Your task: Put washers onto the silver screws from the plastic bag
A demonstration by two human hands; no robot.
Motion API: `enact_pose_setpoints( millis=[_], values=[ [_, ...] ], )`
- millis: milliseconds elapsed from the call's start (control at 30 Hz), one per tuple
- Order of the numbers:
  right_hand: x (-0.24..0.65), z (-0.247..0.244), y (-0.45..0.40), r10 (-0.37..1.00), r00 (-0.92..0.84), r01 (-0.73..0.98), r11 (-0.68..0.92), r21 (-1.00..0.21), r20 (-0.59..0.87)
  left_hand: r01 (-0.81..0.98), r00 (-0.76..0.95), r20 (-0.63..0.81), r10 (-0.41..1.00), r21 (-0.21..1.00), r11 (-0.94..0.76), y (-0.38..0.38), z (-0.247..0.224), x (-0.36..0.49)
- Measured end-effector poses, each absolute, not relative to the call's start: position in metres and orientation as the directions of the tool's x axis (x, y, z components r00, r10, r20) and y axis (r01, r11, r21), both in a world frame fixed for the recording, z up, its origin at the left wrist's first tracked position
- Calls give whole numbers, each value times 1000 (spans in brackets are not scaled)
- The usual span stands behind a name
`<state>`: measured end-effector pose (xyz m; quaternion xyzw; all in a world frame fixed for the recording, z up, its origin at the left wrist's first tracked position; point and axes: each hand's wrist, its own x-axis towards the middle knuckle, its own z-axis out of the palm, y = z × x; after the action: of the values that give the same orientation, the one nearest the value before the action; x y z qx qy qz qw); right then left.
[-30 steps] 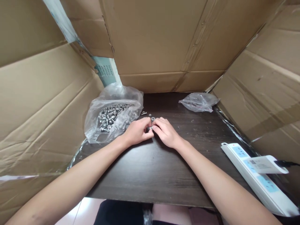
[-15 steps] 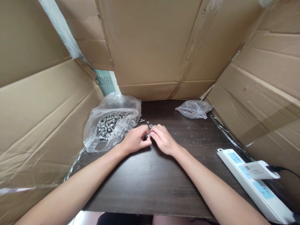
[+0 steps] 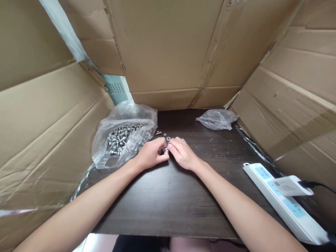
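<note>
My left hand (image 3: 152,153) and my right hand (image 3: 183,153) meet over the middle of the dark table (image 3: 168,196). Between their fingertips is a small metal bolt (image 3: 166,149), partly covered by the fingers; both hands pinch it. Just beyond the fingers lie a flat washer (image 3: 168,138), a smaller ring (image 3: 165,134) and a loose bolt (image 3: 158,133) with a ring beside it. A clear plastic bag (image 3: 101,145) full of metal bolts (image 3: 120,138) stands open to the left of my left hand.
A second clear plastic bag (image 3: 217,119) lies at the back right. On the right, a white power strip (image 3: 286,206) holds a white adapter (image 3: 290,186) with a black cable. Cardboard walls (image 3: 170,45) enclose the table's back and both sides.
The whole view has shifted slightly, so the table and things appear a little higher. Both hands keep the same hold, with hardly any movement between them.
</note>
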<state>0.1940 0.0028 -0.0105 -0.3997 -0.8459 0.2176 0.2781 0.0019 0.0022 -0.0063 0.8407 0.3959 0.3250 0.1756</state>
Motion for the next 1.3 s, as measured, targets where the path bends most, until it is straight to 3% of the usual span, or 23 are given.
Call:
enact_pose_setpoints(
  millis=[267, 800, 1300],
  values=[
    [195, -10, 1, 814, -481, 524, 565, -637, 325, 551, 450, 413, 792, 569, -610, 3, -7, 2],
    [194, -10, 1, 813, -497, 550, 566, -614, 304, 627, 464, 426, 777, 462, -628, 0, -7, 0],
    [193, -11, 1, 815, -477, 511, 562, -650, 329, 600, 481, 405, 777, 494, -629, 0, -8, 0]
  ],
)
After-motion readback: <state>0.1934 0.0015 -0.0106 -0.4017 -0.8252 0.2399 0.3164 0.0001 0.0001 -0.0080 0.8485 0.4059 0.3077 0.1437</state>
